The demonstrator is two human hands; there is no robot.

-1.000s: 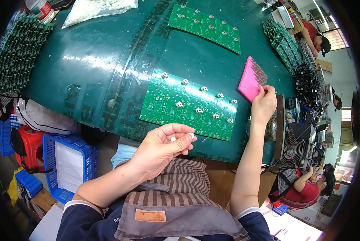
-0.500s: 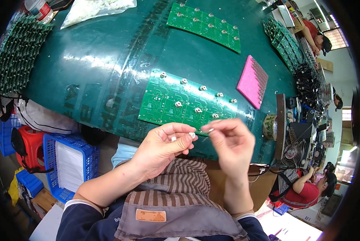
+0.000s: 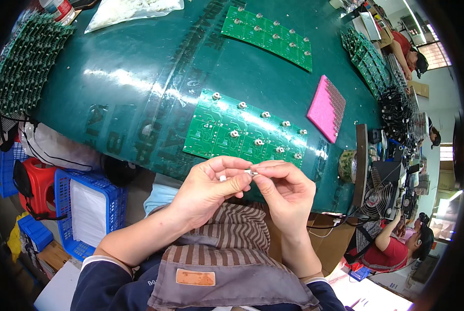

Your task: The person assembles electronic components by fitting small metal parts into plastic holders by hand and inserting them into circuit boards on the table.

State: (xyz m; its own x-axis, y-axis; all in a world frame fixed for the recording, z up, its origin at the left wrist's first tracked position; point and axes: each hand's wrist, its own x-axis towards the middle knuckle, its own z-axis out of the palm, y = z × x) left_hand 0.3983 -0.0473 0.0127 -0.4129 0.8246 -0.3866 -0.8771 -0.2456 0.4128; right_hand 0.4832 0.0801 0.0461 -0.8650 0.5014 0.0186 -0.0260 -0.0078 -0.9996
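Fingertips of both hands meet over the near edge of the table. My left hand (image 3: 201, 184) pinches a small white piece (image 3: 248, 172) between thumb and forefinger, and a second white piece (image 3: 222, 178) shows among its curled fingers. My right hand (image 3: 290, 193) is closed too, pinching a tiny metallic-looking part (image 3: 254, 173) against the white piece; fingers partly cover it. Just beyond them lies a green circuit board (image 3: 201, 132) carrying several small white-and-metal round parts (image 3: 234, 133).
Farther back lies another populated green board (image 3: 247, 36). A pink foam block (image 3: 320, 111) holding rows of small parts sits to the right. Stacked boards (image 3: 27, 62) stand at left, near a clear bag of white pieces (image 3: 133, 11). Blue crate (image 3: 118, 207) and red stool (image 3: 37, 181) are lower left.
My right hand has moved left, bringing its small part against the white piece in my left hand. My left hand has stayed nearly in place.
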